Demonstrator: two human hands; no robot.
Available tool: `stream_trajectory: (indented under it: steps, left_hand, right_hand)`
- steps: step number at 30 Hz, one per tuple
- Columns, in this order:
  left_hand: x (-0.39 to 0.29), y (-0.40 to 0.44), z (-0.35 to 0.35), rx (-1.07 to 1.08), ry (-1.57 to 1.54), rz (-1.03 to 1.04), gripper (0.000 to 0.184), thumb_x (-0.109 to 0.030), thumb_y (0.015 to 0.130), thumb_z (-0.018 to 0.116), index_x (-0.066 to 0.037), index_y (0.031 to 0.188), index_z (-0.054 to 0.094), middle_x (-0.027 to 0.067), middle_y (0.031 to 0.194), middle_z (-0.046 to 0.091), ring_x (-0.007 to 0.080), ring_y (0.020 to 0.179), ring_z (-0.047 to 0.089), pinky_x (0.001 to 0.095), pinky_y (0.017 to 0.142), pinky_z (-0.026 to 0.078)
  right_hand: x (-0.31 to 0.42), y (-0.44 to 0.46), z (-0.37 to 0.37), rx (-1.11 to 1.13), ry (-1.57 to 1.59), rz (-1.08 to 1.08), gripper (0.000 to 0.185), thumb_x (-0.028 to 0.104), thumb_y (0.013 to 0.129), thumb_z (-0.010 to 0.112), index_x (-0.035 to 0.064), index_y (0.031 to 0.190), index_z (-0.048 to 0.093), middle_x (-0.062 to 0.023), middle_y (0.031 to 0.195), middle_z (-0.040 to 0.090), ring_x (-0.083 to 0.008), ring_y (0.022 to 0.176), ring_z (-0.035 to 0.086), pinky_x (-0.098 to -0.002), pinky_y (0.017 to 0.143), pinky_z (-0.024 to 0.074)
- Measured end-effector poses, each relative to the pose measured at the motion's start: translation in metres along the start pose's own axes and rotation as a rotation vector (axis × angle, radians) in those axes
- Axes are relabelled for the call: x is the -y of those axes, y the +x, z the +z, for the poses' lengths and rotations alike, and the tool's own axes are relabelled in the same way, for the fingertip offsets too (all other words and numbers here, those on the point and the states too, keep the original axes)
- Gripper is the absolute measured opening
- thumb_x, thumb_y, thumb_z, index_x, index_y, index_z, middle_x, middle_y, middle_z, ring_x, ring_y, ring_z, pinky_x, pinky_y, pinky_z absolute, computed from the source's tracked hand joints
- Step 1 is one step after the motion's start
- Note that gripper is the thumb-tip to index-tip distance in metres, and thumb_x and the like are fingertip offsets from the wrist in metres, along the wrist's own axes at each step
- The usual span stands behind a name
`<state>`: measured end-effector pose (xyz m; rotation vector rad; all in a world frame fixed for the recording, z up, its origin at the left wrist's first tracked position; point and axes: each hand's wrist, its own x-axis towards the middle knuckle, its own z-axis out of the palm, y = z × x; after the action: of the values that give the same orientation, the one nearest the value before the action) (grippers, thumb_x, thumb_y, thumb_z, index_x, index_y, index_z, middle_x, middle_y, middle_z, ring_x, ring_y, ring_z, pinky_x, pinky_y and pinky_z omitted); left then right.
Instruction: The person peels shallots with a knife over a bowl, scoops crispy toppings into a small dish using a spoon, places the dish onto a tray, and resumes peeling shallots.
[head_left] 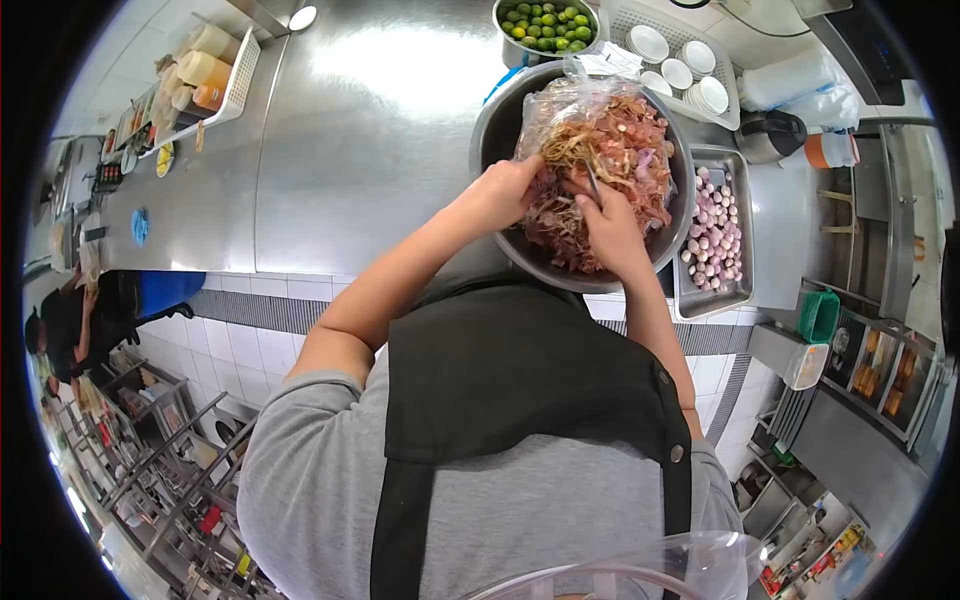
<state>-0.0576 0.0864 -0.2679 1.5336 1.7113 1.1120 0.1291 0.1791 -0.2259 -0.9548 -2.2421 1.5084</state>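
Commercial kitchen, steel counter [360,160], metal racks [150,490]

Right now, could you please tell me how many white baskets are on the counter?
2: the left basket holds bottles; the right basket, beyond the big bowl, holds stacked cups. Others may be hidden.

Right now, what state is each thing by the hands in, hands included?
left hand, closed on tan stringy scraps
right hand, closed on thin metal tool
large round grey basin, heaped with reddish skins
clear plastic bag, crumpled inside basin
rectangular metal tray, uncovered, partly filled with pale-purple bulbs
round metal bowl, full of green limes
white plastic basket, holding white cups
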Motion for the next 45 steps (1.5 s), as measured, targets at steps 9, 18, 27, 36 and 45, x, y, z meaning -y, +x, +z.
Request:
stream_trajectory:
  steps: [9,18,27,36,45]
  left_hand:
    - [-0.020,-0.010,0.018,0.018,0.455,-0.092,0.029,-0.021,0.074,0.079,-0.003,0.092,0.065,0.0169,0.085,0.069,0.0354,0.082,0.069,0.0454,0.073,0.055]
    - [-0.030,-0.009,-0.010,0.135,0.099,-0.226,0.027,-0.011,0.071,0.080,-0.002,0.090,0.065,0.0091,0.074,0.069,0.0185,0.069,0.069,0.0324,0.066,0.056]
    - [-0.048,-0.013,-0.027,-0.101,-0.635,-0.233,0.024,0.005,0.079,0.075,0.002,0.099,0.064,0.0028,0.093,0.068,0.0059,0.080,0.064,0.0233,0.070,0.057]
    - [-0.048,0.009,0.002,0.029,-0.794,-0.160,0.039,0.007,0.082,0.075,0.006,0.118,0.063,0.0098,0.103,0.070,0.0130,0.092,0.068,0.0273,0.082,0.059]
    - [-0.049,0.000,-0.002,0.118,-0.797,-0.207,0.034,0.012,0.079,0.072,0.008,0.112,0.067,0.0136,0.104,0.071,0.0154,0.096,0.069,0.0286,0.085,0.059]
  right_hand:
    - [0.014,-0.002,0.005,-0.048,-0.470,0.070,0.030,0.017,0.095,0.053,0.0036,0.122,0.059,-0.0285,0.095,0.067,-0.0475,0.094,0.063,-0.0547,0.083,0.0475]
    - [0.011,-0.016,0.008,-0.018,-0.319,0.028,0.039,0.018,0.094,0.058,0.0046,0.130,0.056,-0.0286,0.100,0.067,-0.0466,0.095,0.064,-0.0509,0.085,0.0486]
    - [0.006,-0.027,0.005,-0.033,-0.014,-0.077,0.045,0.017,0.095,0.060,0.0009,0.136,0.055,-0.0236,0.119,0.066,-0.0336,0.106,0.065,-0.0408,0.093,0.0469]
    - [0.055,-0.041,-0.030,-0.153,-0.181,-0.090,0.050,0.023,0.104,0.048,0.0047,0.150,0.040,-0.0232,0.123,0.060,-0.0362,0.114,0.058,-0.0355,0.098,0.0436]
    - [0.052,-0.052,-0.021,0.016,0.012,0.062,0.057,0.019,0.099,0.059,0.0012,0.149,0.039,-0.0234,0.124,0.065,-0.0295,0.089,0.069,-0.0352,0.085,0.0514]
